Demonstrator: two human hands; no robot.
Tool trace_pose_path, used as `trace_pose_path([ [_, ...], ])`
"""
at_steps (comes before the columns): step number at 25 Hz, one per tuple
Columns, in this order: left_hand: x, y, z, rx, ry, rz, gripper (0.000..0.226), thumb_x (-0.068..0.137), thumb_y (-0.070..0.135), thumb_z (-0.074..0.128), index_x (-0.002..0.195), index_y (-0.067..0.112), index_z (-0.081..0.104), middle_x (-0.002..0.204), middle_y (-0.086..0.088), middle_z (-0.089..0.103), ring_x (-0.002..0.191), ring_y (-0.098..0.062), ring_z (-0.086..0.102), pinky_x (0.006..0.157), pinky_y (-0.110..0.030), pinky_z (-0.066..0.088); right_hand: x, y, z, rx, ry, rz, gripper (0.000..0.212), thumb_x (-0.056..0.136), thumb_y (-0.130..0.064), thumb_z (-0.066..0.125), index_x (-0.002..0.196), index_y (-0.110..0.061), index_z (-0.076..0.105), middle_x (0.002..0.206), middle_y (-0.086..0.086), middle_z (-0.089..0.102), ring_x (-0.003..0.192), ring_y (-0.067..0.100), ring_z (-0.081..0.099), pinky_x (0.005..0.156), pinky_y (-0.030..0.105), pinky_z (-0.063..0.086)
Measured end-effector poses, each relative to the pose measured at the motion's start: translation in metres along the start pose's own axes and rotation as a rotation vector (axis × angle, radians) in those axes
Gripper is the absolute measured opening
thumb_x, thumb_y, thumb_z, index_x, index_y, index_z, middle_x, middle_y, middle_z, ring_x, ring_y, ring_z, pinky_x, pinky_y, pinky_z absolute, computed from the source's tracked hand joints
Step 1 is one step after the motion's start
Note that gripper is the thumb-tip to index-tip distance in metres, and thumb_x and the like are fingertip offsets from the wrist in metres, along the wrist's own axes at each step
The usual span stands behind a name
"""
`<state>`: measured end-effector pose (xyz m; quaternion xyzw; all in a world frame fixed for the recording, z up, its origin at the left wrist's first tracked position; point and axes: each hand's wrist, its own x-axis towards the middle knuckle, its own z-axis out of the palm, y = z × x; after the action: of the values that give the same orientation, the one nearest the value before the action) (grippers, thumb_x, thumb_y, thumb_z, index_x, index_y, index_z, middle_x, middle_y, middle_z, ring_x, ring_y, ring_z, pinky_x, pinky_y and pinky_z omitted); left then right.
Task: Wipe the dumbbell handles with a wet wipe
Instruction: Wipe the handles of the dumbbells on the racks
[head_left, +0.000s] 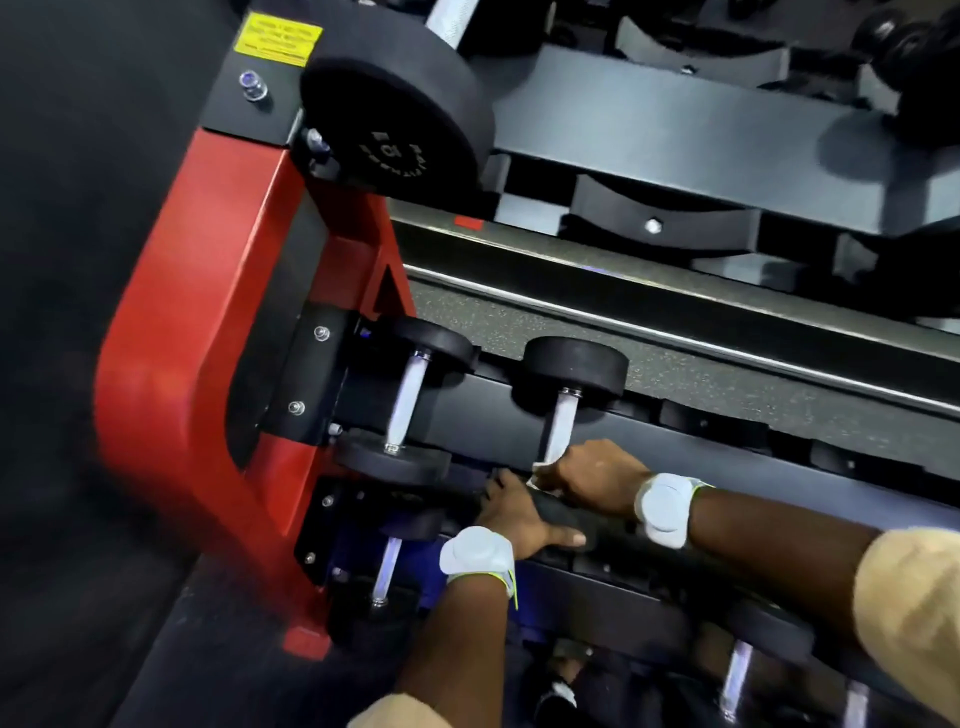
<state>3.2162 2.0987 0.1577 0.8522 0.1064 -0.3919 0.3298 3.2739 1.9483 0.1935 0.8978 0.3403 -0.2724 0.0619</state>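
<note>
Far left, the red end frame (171, 364) of the rack curves down, with a yellow label (278, 39) on the black plate at its top. Just right of that, at the left end of the top shelf, sits a big black dumbbell (395, 130), its round head facing me.

Down on the middle shelf, the first dumbbell (410, 395) lies hard against the left end, its shiny handle running away from me. Below it, at the left end of the lowest shelf, there's a small dumbbell (387, 571).

My left hand (519, 519), with a white wristband (478, 553), lies on the front edge of the middle shelf. Its fingers are laid fairly straight and its thumb is stretched along the near head of the second dumbbell (563, 415), pressing on it without curling round.

Next along is that second dumbbell's handle. My right hand (597, 475) is clamped round its near end, fingers curled tight. The wet wipe (540, 470) is bunched inside that grip against the handle, a white corner poking out on the left. The rest of the handle is bare up to the far head.

A second wristband (667, 509) sits on my right wrist, and my beige sleeve (914, 597) comes in at the right edge.
</note>
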Motion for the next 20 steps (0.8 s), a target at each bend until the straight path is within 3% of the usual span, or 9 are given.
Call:
trace_pose_path([
  [5, 0.001, 0.001, -0.003, -0.002, -0.013, -0.001, 0.147, 0.041, 0.067, 0.088, 0.148, 0.007, 0.007, 0.152, -0.015, 0.023, 0.142, -0.033, 0.026, 0.112, -0.044, 0.035, 0.022, -0.018, -0.011, -0.033, -0.071, 0.076, 0.030, 0.090, -0.028, 0.051, 0.116, -0.027, 0.067, 0.105, 0.008, 0.069, 0.099, 0.033, 0.067, 0.075, 0.037, 0.053],
  [13, -0.004, 0.004, -0.006, -0.016, -0.032, -0.029, 0.145, 0.039, 0.069, 0.087, 0.147, 0.010, 0.012, 0.152, -0.012, 0.024, 0.142, -0.031, 0.027, 0.112, -0.046, 0.036, 0.028, -0.031, -0.022, -0.043, -0.127, 0.148, 0.031, 0.097, -0.024, 0.043, 0.112, -0.012, 0.068, 0.112, 0.011, 0.069, 0.103, 0.035, 0.066, 0.077, 0.039, 0.052],
  [17, -0.005, 0.006, -0.004, 0.004, -0.043, -0.031, 0.145, 0.043, 0.066, 0.087, 0.149, 0.009, 0.007, 0.154, -0.013, 0.020, 0.144, -0.031, 0.024, 0.113, -0.046, 0.034, 0.020, -0.020, -0.021, -0.087, -0.111, 0.078, 0.030, 0.096, -0.021, 0.044, 0.110, -0.009, 0.068, 0.108, 0.013, 0.068, 0.101, 0.036, 0.066, 0.076, 0.040, 0.053],
  [20, -0.005, 0.007, -0.007, -0.009, -0.041, -0.025, 0.136, 0.043, 0.065, 0.088, 0.144, 0.012, 0.015, 0.148, -0.011, 0.026, 0.140, -0.029, 0.031, 0.111, -0.044, 0.038, 0.028, -0.023, -0.022, -0.040, -0.106, 0.121, 0.028, 0.095, -0.023, 0.047, 0.107, -0.010, 0.068, 0.107, 0.012, 0.069, 0.099, 0.035, 0.067, 0.076, 0.040, 0.055],
])
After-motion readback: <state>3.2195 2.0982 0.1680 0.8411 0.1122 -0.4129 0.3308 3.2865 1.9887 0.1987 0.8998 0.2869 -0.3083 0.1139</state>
